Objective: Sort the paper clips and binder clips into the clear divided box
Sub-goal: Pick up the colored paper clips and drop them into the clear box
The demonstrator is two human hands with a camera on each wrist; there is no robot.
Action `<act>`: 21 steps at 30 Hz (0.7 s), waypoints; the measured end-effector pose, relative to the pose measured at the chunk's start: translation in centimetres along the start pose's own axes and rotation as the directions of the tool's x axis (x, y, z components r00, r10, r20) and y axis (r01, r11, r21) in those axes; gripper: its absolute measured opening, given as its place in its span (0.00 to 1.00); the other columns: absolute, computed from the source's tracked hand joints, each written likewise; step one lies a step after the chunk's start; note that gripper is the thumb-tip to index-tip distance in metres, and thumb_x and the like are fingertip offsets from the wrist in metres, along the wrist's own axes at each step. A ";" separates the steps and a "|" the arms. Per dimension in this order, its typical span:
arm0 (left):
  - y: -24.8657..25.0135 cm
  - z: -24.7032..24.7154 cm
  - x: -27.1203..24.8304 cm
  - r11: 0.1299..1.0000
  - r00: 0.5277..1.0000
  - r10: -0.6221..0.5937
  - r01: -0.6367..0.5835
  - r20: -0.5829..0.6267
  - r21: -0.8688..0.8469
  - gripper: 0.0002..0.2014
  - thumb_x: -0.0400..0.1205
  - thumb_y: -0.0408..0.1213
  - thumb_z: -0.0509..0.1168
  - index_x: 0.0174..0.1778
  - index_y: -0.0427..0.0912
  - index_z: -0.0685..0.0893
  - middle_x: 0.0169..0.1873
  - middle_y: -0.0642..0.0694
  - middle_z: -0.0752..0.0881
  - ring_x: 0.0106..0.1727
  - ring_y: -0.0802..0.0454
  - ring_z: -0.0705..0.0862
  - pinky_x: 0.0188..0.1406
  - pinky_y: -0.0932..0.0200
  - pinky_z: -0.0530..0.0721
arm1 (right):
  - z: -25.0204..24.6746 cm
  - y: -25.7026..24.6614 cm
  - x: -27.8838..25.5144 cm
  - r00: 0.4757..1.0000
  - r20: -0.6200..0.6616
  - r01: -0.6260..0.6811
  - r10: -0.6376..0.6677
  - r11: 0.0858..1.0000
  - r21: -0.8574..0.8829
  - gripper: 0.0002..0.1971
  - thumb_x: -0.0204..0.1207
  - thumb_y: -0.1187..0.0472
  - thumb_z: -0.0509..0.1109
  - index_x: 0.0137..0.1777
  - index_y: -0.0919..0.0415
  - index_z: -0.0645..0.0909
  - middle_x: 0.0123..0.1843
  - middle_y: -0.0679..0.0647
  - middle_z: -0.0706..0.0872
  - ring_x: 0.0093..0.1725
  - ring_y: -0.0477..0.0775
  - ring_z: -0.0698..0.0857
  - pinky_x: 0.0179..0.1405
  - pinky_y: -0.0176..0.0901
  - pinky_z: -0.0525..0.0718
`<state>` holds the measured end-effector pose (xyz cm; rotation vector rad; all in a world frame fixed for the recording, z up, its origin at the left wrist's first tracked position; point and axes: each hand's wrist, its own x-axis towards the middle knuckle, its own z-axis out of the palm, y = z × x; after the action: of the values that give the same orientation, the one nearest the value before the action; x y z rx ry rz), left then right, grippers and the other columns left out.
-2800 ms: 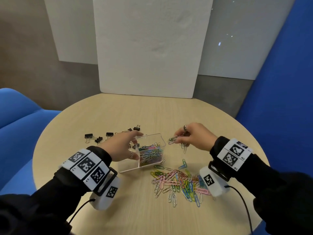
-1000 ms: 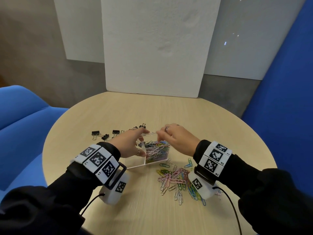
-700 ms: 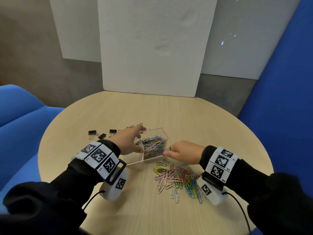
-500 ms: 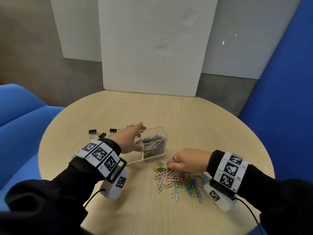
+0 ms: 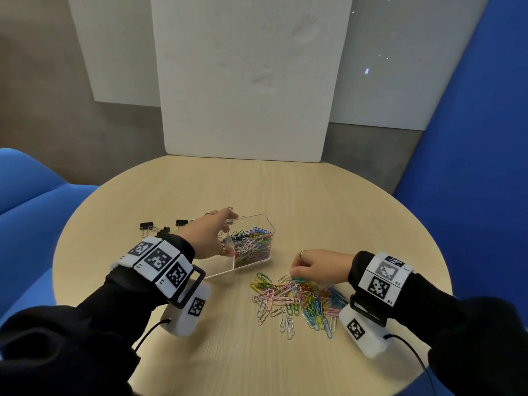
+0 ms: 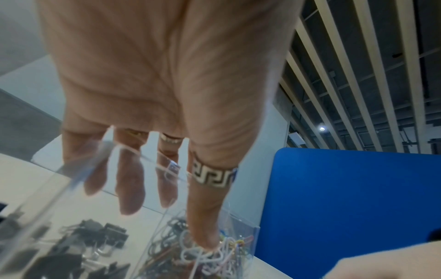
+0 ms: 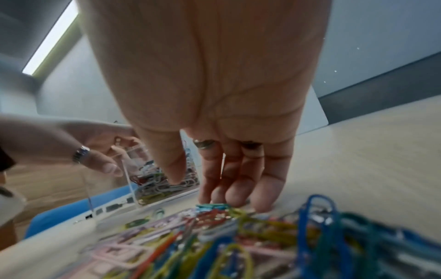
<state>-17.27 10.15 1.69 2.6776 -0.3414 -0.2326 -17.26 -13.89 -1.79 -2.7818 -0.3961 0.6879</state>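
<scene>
The left hand (image 5: 210, 237) grips the clear divided box (image 5: 257, 224) at frame centre, fingers spread over its rim; the right hand (image 5: 317, 265) fingers (image 7: 238, 190) curl onto the paper clips (image 5: 300, 301) heaped lower right on the bench (image 5: 314, 201); pinch a small bunch, lift clear; binder clips (image 5: 147, 225) wait centre left.

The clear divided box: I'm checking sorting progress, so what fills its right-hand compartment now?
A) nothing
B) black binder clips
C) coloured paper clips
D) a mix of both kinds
C: in the head view the right-hand compartment of the clear divided box holds a heap of coloured paper clips, and the left wrist view shows the black binder clips on the other side of the divider.
</scene>
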 end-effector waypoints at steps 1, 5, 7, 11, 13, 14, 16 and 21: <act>0.0 0.0 0.0 1.000 1.000 0.000 0.000 0.000 -0.002 0.35 0.76 0.39 0.71 0.77 0.48 0.61 0.70 0.45 0.74 0.66 0.48 0.77 0.61 0.57 0.76 | 0.0 -0.3 -0.3 1.000 0.019 0.021 -0.021 0.999 0.037 0.23 0.83 0.49 0.58 0.61 0.70 0.78 0.45 0.62 0.81 0.37 0.50 0.74 0.35 0.38 0.73; 0.0 -0.1 -0.1 1.000 1.000 0.016 -0.016 -0.002 0.001 0.34 0.77 0.39 0.70 0.77 0.47 0.61 0.69 0.45 0.75 0.65 0.49 0.77 0.59 0.61 0.74 | 0.3 -1.1 -1.0 0.987 0.054 0.144 -0.150 0.986 0.089 0.25 0.71 0.44 0.73 0.64 0.56 0.76 0.50 0.47 0.76 0.36 0.36 0.74 0.36 0.29 0.72; 0.0 -0.1 -0.1 1.000 1.000 0.017 -0.017 0.000 -0.003 0.34 0.77 0.39 0.70 0.76 0.47 0.61 0.69 0.45 0.75 0.65 0.49 0.77 0.59 0.61 0.74 | 0.7 -1.4 -1.0 0.980 0.071 0.184 -0.186 0.982 0.046 0.30 0.65 0.45 0.79 0.65 0.51 0.75 0.55 0.47 0.72 0.40 0.34 0.72 0.44 0.32 0.72; -0.1 0.0 -0.2 1.000 1.000 0.017 -0.017 0.003 -0.006 0.35 0.77 0.40 0.71 0.77 0.47 0.61 0.70 0.45 0.74 0.65 0.48 0.77 0.60 0.60 0.75 | 1.0 -2.0 -0.9 0.973 0.036 0.229 -0.229 0.973 -0.015 0.27 0.65 0.52 0.80 0.63 0.52 0.77 0.53 0.46 0.69 0.40 0.34 0.70 0.37 0.26 0.69; -0.1 0.0 -0.1 1.000 1.000 0.016 -0.016 0.003 -0.008 0.35 0.76 0.40 0.71 0.77 0.47 0.61 0.70 0.45 0.74 0.66 0.48 0.77 0.61 0.59 0.75 | 1.0 -2.1 -0.7 0.973 0.012 0.230 -0.230 0.973 -0.013 0.22 0.67 0.55 0.79 0.61 0.57 0.80 0.47 0.47 0.72 0.35 0.38 0.71 0.32 0.25 0.68; -0.1 0.0 -0.1 1.000 1.000 0.016 -0.016 0.004 -0.007 0.35 0.76 0.40 0.71 0.77 0.47 0.61 0.70 0.45 0.74 0.66 0.48 0.77 0.61 0.59 0.75 | 1.0 -2.1 -0.6 0.974 0.007 0.225 -0.225 0.974 -0.012 0.20 0.68 0.55 0.78 0.59 0.58 0.80 0.42 0.46 0.74 0.33 0.39 0.71 0.31 0.27 0.68; -0.1 0.0 -0.1 1.000 1.000 0.018 -0.018 0.003 -0.002 0.35 0.76 0.40 0.71 0.77 0.47 0.61 0.70 0.45 0.74 0.66 0.49 0.77 0.61 0.59 0.75 | 1.0 -2.0 -0.4 0.980 0.007 0.200 -0.200 0.980 0.002 0.17 0.70 0.56 0.77 0.57 0.58 0.82 0.33 0.42 0.75 0.31 0.39 0.72 0.30 0.29 0.69; -0.2 0.0 0.0 1.000 1.000 0.019 -0.019 0.003 -0.006 0.35 0.76 0.40 0.71 0.77 0.47 0.61 0.71 0.45 0.74 0.66 0.49 0.77 0.62 0.58 0.75 | 0.7 -1.6 0.0 0.987 0.004 0.159 -0.159 0.987 0.024 0.14 0.71 0.57 0.76 0.56 0.60 0.84 0.32 0.38 0.78 0.25 0.32 0.79 0.26 0.22 0.72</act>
<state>-17.27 10.31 1.64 2.6674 -0.3661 -0.2318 -17.93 -12.26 -1.87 -2.6904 -0.5994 0.6593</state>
